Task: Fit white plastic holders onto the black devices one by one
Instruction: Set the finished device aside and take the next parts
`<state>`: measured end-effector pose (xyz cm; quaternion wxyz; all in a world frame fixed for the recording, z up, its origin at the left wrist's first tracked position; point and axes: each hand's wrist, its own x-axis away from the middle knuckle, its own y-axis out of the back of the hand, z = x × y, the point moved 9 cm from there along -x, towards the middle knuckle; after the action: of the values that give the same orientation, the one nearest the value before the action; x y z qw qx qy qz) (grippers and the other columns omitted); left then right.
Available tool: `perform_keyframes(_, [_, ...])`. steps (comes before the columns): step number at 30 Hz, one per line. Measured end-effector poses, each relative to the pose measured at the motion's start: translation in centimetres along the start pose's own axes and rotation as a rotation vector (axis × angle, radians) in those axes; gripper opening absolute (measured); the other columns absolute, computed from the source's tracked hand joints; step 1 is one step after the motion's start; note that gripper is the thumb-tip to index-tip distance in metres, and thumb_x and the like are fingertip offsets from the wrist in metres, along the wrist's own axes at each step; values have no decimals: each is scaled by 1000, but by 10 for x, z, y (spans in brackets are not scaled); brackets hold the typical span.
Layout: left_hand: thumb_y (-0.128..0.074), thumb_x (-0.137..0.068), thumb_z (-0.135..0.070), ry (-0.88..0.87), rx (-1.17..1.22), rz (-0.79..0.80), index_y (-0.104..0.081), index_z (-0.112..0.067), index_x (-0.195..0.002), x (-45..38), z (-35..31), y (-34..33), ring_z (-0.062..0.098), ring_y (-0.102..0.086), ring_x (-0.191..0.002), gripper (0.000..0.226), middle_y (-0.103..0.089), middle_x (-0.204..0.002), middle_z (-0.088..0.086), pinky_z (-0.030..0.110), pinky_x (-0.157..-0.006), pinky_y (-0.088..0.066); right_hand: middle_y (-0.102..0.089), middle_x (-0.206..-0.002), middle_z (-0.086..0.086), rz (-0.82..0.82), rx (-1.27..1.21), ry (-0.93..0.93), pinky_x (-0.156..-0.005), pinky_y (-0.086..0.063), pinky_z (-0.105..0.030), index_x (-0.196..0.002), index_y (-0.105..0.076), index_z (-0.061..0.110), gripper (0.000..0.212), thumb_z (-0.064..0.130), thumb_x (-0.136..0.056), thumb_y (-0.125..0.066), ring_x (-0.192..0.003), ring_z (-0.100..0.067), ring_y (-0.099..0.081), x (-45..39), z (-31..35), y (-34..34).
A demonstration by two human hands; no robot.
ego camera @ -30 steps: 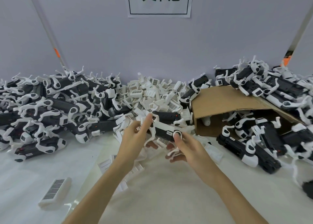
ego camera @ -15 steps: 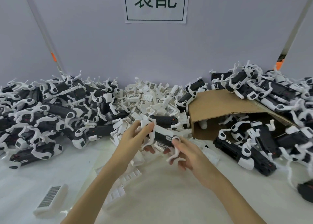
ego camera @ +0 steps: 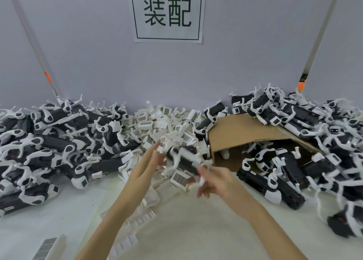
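Now | left hand (ego camera: 145,167) has let go, fingers spread | right hand (ego camera: 214,181) alone pinches the black device with white plastic holder (ego camera: 182,157), lifted and blurred | holder likely seated; set aside next

two bare forearms entering from the bottom edge, no sleeves, slim wrists, left hand (ego camera: 146,166) with long slender fingers, right hand (ego camera: 217,180) softened by motion blur, no rings, watch or gloves visible on either
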<state>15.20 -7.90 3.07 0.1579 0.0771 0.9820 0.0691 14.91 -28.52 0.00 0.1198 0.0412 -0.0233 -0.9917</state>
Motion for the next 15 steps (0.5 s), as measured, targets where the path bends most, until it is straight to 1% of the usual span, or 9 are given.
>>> perform_keyframes(1, [-34, -99, -64, 5, 52, -66, -50, -48, -149, -1, 1, 7, 7, -71, -106, 55, -74, -121, -15, 20, -81, -54, -76, -109, -24, -34, -143, -29, -59, -53, -26, -123, -65, -3, 70, 58, -91, -71, -75, -28, -71, -6, 10, 12])
perform_keyframes(3, [-36, -103, -55, 5, 69, -174, -62, -34, -141, -4, 3, 19, 18, -72, -104, 50, -76, -117, -4, 25, -84, -55, -74, -120, -21, -104, -506, 39, -69, -60, -29, -140, -55, -1, 72, 47, -89, -71, -91, -27, -74, -16, 47, 45])
perform_keyframes(4, [-38, -105, -52, 1, 14, -195, -67, -30, -134, -6, 5, 22, 18, -71, -103, 46, -76, -115, -4, 30, -86, -55, -69, -132, -22, -113, -703, 123, -78, -62, -32, -147, -50, 3, 78, 49, -88, -73, -103, -26, -74, -20, 71, 65])
perform_keyframes(5, [-41, -107, -49, -2, -67, -202, -71, -28, -128, -7, 8, 23, 16, -70, -102, 43, -75, -114, -5, 34, -87, -55, -61, -143, -25, -102, -862, 182, -87, -62, -37, -149, -44, 1, 90, 58, -85, -73, -115, -28, -71, -23, 92, 81])
perform_keyframes(7, [-47, -105, -49, -31, -245, -193, -73, -30, -121, -7, 13, 22, 6, -67, -96, 36, -70, -115, -6, 35, -83, -54, -54, -148, -31, -70, -948, 162, -100, -58, -45, -145, -35, -6, 108, 72, -79, -71, -129, -38, -64, -29, 111, 100])
perform_keyframes(8, [-51, -104, -48, -73, -347, -178, -73, -33, -120, -7, 13, 19, 3, -64, -93, 31, -66, -116, -9, 31, -81, -52, -58, -143, -31, -82, -895, 135, -101, -58, -47, -143, -37, -4, 104, 70, -79, -73, -129, -40, -64, -32, 110, 103])
perform_keyframes(10, [-55, -106, -41, -181, -562, -135, -73, -29, -124, -7, 9, 9, 2, -58, -104, 28, -61, -120, -14, 26, -89, -48, -71, -130, -20, -151, -696, 130, -96, -61, -40, -143, -48, 2, 81, 55, -87, -74, -122, -30, -69, -35, 94, 99])
perform_keyframes(13, [-52, -104, -45, -285, -776, -82, -73, -18, -129, -3, 8, -6, 11, -53, -123, 42, -61, -130, -8, 27, -103, -43, -77, -115, -1, -336, -112, 197, -84, -61, -29, -130, -68, 17, 43, 32, -91, -78, -106, -19, -72, -26, 58, 82])
perform_keyframes(15, [-47, -103, -49, -315, -855, -55, -73, -16, -129, -1, 7, -13, 18, -54, -124, 50, -61, -134, -4, 32, -103, -45, -74, -117, 8, -399, 253, 196, -90, -60, -29, -129, -69, 27, 37, 19, -94, -77, -106, -11, -70, -21, 33, 65])
